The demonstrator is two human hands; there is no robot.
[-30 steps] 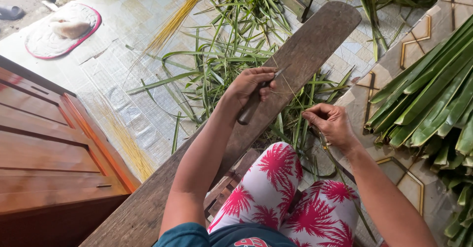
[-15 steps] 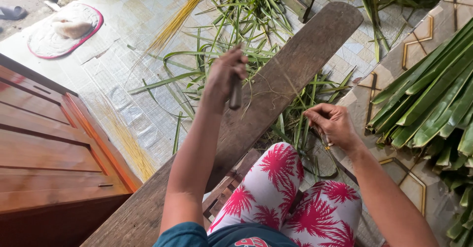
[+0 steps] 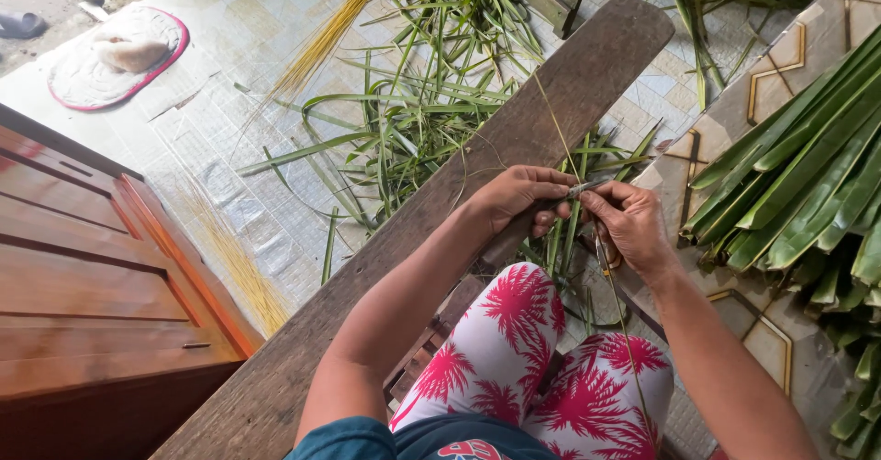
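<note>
A thin, pale yellow-green leaf midrib (image 3: 558, 134) runs in a long line from the far part of the long dark wooden plank (image 3: 514, 139) down between both hands and on over the person's lap. The left hand (image 3: 521, 198) is closed around a small knife with a dark handle (image 3: 571, 190), whose short blade tip shows just past the fingers and lies against the midrib. The right hand (image 3: 631, 226) pinches the same midrib between thumb and fingertips, right beside the blade; the two hands nearly touch, just off the plank's right edge.

The plank slopes from the lower left corner of the view up to its rounded far end, and the left forearm lies over its middle. Below the hands are knees in white leggings with a red palm-leaf print (image 3: 514, 341).

Under and beyond the plank, loose green leaf strips (image 3: 413, 120) lie scattered over the pale tiled floor (image 3: 229, 47), some poking up between plank and right hand. A bundle of thin yellow sticks (image 3: 321, 42) lies at the far side, another yellow bundle (image 3: 234, 263) near the reddish-brown wooden cabinet (image 3: 83, 286) on the left. A thick stack of broad green palm leaves (image 3: 808, 175) fills the right edge, resting on a tiled ledge with gold lines (image 3: 771, 74). A round pale mat with a red rim (image 3: 87, 79) lies in the far left corner.
</note>
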